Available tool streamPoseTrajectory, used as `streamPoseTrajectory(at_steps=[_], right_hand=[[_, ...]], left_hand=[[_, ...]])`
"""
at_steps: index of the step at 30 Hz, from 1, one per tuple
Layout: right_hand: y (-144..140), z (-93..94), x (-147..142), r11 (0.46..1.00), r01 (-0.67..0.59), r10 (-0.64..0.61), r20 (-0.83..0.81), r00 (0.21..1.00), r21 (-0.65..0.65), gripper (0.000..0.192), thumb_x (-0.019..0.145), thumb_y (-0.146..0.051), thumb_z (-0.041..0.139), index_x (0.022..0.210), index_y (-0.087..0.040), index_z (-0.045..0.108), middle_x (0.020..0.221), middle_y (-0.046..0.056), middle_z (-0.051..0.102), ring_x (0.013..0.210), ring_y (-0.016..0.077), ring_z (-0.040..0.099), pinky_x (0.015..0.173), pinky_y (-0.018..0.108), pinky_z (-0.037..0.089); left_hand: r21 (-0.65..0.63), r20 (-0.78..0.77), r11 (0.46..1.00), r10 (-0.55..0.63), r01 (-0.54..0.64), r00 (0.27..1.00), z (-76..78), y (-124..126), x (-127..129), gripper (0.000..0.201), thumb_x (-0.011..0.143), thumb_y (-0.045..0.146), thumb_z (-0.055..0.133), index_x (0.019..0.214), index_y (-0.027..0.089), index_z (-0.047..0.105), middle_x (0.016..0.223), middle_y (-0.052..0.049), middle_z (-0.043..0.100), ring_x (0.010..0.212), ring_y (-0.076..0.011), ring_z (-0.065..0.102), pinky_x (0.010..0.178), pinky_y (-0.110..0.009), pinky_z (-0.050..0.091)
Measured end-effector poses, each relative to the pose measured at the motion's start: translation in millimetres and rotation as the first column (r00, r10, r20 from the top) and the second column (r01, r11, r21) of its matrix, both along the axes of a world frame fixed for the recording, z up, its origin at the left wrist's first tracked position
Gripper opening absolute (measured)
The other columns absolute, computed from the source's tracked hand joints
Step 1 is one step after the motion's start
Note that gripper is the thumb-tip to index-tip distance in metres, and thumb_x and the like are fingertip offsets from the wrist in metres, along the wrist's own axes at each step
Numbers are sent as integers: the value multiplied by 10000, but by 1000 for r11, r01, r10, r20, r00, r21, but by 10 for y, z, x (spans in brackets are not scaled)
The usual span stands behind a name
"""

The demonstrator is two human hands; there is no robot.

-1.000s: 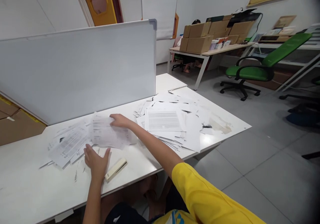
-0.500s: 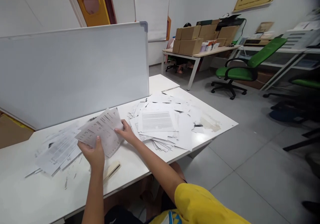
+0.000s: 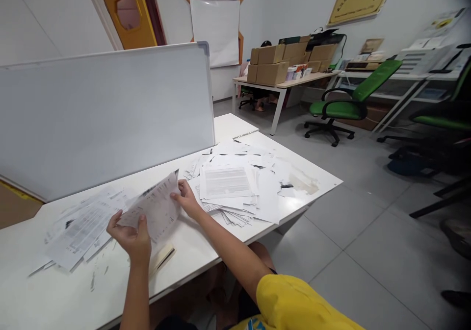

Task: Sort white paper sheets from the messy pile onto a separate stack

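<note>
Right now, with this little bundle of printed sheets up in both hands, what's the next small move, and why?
Probably square the sheets up: tap their lower edges on the white table. The left hand and right hand pinch them at opposite ends, lifted and tilted, with the edges looking fanned. Bare table lies just below, between the loose papers on the left and the bigger pile on the right.

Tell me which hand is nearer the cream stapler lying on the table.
Left. The left hand grips the printed sheets right above the stapler, nearly over it. The right hand holds the sheets' far edge, farther off toward the big paper pile.
</note>
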State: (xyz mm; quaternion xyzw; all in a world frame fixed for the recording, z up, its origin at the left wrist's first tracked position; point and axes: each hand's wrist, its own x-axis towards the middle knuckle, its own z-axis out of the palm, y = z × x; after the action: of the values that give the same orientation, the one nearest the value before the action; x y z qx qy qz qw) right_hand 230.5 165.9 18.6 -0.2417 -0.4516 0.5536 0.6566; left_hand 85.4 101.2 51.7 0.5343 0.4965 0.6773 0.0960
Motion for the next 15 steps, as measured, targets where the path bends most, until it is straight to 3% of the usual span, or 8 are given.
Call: streamPoseTrajectory(at_steps=[4, 8, 15], right_hand=[[-62, 50, 26, 1000, -28, 29, 137, 990, -13, 540, 679, -490, 774, 1038, -252, 450, 1025, 18, 629, 997, 227, 605, 922, 374, 489], [-98, 31, 46, 1000, -24, 19, 311, 950, 12, 468, 720, -471, 741, 1052, -241, 506, 1037, 1, 608, 997, 208, 582, 900, 345, 478], [-43, 14, -13, 999, -48, 47, 142, 989, 0, 414, 716, -462, 727, 963, -241, 479, 955, -2, 609, 924, 202, 595, 833, 325, 499]], left_hand=[[30, 26, 1000, 4, -5, 1000, -72, 20, -19, 604, 744, 479, 670, 1170, 197, 349, 1210, -131, 524, 1186, -252, 545, 1060, -472, 432], [22, 36, 998, 56, -57, 998, -85, 40, -11, 586, 737, 458, 668, 1161, 184, 371, 1235, -149, 527, 1227, -261, 528, 1080, -476, 416], [94, 33, 995, 22, -25, 999, -55, 67, -111, 605, 717, 479, 686, 1157, 184, 393, 1167, -124, 545, 1127, -245, 571, 1038, -486, 441]])
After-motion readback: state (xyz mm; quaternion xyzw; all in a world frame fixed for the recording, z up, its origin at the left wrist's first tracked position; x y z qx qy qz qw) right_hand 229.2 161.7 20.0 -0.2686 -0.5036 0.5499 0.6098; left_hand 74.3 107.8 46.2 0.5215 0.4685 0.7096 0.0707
